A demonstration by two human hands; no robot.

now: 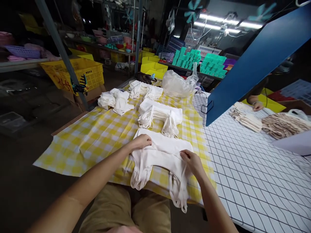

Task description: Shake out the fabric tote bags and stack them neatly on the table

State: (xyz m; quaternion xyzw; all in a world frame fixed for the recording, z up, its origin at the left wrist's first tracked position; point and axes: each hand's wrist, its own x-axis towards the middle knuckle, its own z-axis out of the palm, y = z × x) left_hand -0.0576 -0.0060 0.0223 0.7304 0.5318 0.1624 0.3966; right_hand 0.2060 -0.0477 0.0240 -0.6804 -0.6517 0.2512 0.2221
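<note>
A white strappy top [160,158], which looks like a camisole or bra top, lies spread flat in front of me, its straps hanging toward the table's near edge. My left hand [143,141] is closed on the fabric at its upper left, fingers curled down. At the right side, my right hand [190,159] pinches the edge of the same top between thumb and fingers. Just beyond lies a neat stack of folded white tops [161,111] with bundled straps. Farther back are another folded white stack [145,89] and a loose white heap [115,100].
A yellow checked cloth [97,139] covers my table. A blue panel [255,61] divides it from a white grid-patterned table [247,168], where another person's hand [257,105] rests near beige fabric piles [286,124]. A plastic bag [178,83] sits behind; a yellow crate [77,72] stands left.
</note>
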